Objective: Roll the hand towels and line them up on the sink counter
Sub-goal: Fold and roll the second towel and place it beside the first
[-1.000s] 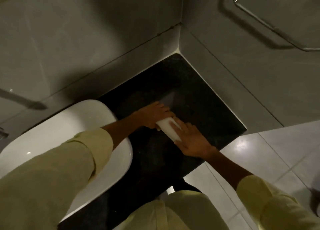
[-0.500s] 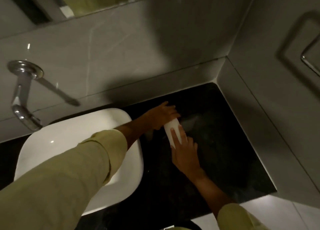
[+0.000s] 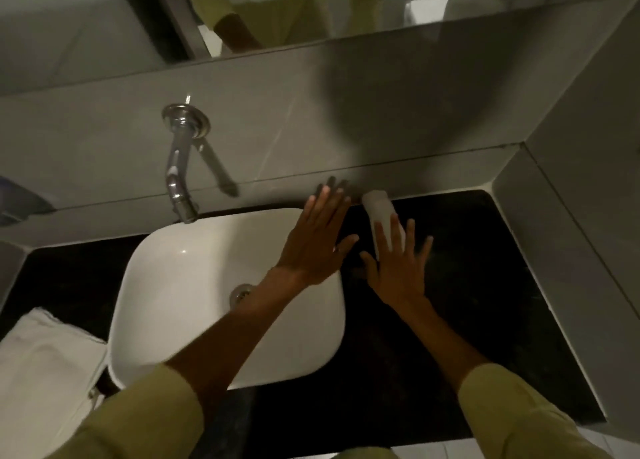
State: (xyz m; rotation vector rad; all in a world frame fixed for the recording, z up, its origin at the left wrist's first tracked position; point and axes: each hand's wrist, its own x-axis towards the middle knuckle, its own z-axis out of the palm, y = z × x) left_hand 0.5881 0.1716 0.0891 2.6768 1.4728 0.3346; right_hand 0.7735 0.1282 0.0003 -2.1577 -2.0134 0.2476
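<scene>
Nearest, lower left: a stack of white unrolled towels (image 3: 45, 365) on the dark tabletop (image 3: 485, 320), just beside the white basin (image 3: 194, 285), apparently untouched. Pale green sleeves frame the bottom edge, both forearms reaching forward. Right hand (image 3: 398, 268): flat, fingers (image 3: 388, 230) spread, tips lying lightly over the near end of the rolled towel (image 3: 379, 209), no closed grasp. Left hand (image 3: 315, 244): open, fingers splayed, over the basin's far right corner, beside the roll and apart from it, holding nothing. Change since half a second ago: then both hands were on the roll, the left cupping its far end, the right pressing along it; now the left has come off and the right is down to fingertip contact. The roll itself now lies at the back of the tabletop, far end against or very near the backsplash, long axis running toward the wall, right of the basin. Judgement: the first roll reads as placed and being released; it holds its shape without a clamp, so far as the dim light shows. Next likely call is the stack at lower left, and the open tabletop to the right of the roll is the room for the line. Beyond: wall-mounted chrome tap (image 3: 178, 168) over the basin, grey tiled wall, mirror edge at the top.
</scene>
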